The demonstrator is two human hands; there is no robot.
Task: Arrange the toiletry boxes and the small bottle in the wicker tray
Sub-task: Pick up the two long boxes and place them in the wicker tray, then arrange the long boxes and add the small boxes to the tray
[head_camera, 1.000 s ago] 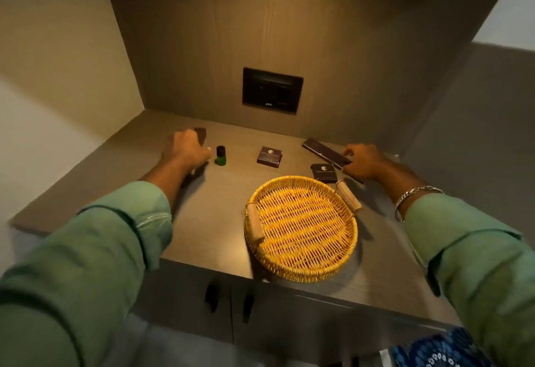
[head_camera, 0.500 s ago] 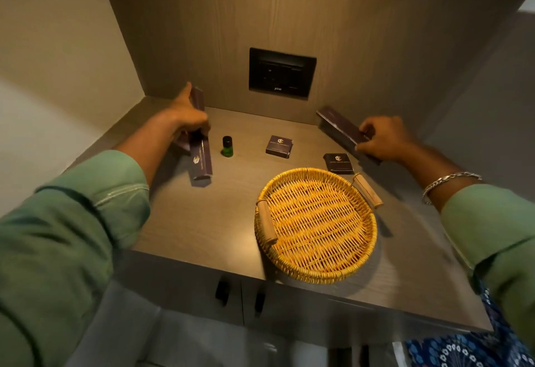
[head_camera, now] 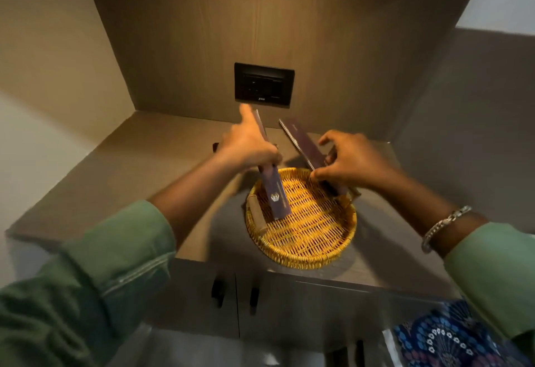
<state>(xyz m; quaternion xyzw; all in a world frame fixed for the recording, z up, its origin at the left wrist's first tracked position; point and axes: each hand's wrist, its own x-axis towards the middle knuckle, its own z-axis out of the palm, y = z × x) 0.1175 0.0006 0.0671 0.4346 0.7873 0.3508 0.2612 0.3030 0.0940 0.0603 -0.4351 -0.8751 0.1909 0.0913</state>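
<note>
- Bench [head_camera: 139,169]: a flat, matt grey-brown slab filling the middle of the frame, set in an alcove of the same wood-grain panel; it carries the tray near its front edge, probably so both arms reach it.
- Wicker tray [head_camera: 315,239]: round, shallow, tightly woven yellow cane with a rolled rim and a wooden handle [head_camera: 257,216] at its left; lower centre of frame, no box yet lying flat in it.
- Right hand [head_camera: 351,163]: closed on a long dark box [head_camera: 301,143], slim and smooth-sided, held slanted above the tray's far right rim.
- Left hand [head_camera: 249,149]: grips a second long box [head_camera: 276,195], crest printed near its low end, tilted down into the tray's left half, seemingly about to be laid flat.
- Small bottle: hidden behind the hands.
</note>
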